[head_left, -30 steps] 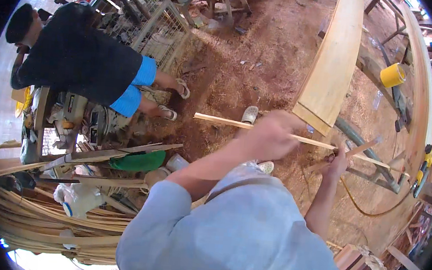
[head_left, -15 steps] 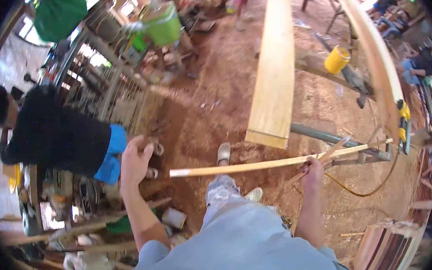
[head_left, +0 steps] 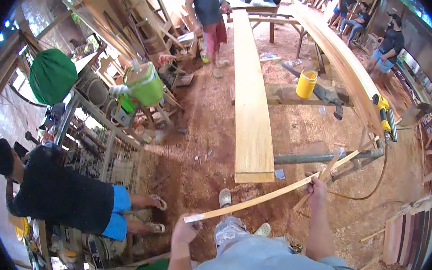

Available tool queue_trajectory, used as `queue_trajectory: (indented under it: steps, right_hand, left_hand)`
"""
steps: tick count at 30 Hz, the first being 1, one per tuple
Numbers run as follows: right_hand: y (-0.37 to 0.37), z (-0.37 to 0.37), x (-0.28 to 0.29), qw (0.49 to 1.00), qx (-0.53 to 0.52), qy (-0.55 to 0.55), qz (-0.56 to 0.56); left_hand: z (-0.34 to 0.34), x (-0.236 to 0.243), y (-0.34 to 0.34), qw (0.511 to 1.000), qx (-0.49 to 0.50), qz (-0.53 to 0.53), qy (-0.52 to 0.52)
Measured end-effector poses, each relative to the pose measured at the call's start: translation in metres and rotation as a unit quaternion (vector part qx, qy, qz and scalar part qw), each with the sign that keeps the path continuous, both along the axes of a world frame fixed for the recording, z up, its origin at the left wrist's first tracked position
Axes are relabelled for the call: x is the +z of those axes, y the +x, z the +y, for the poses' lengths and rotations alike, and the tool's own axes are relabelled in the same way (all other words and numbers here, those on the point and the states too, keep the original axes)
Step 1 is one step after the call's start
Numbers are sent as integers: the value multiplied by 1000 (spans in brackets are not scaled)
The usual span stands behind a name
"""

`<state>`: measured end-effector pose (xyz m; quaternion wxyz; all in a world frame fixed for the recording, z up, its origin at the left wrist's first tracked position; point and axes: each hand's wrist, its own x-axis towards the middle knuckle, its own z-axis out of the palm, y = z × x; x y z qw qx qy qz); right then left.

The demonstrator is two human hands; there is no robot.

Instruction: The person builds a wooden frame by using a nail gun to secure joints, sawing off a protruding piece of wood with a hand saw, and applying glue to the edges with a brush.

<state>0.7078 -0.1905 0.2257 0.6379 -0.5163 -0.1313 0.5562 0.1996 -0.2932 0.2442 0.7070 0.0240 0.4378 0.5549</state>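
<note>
Both forearms reach ahead, well apart, the left hand bent at the fingers, the right hand clenched farther forward.

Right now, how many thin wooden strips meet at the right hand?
2: a long strip reaching toward the left hand, and a shorter strip crossing it at the right hand. Others may be hidden there.

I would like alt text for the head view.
A right hand holds a long wooden strip above a brown floor, the left hand at its end. Beyond are a wide plank and a yellow container; a black-shirted person stands at left.
</note>
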Motion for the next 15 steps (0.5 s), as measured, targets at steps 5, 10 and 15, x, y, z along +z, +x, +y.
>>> queue_trajectory:
  steps: [5, 10, 15]
  right_hand:
    - [-4, 12, 28, 998, -39, 31, 46]
    - [-10, 38, 44, 994, -74, 57, 53]
    - [-1, 61, 36, 992, -63, 88, 65]
  left_hand:
    - [14, 37, 47, 994, -34, -52, 86]
    - [57, 71, 61, 966, -31, -4, 256]
    - [102, 74, 59, 926, 42, 322, 194]
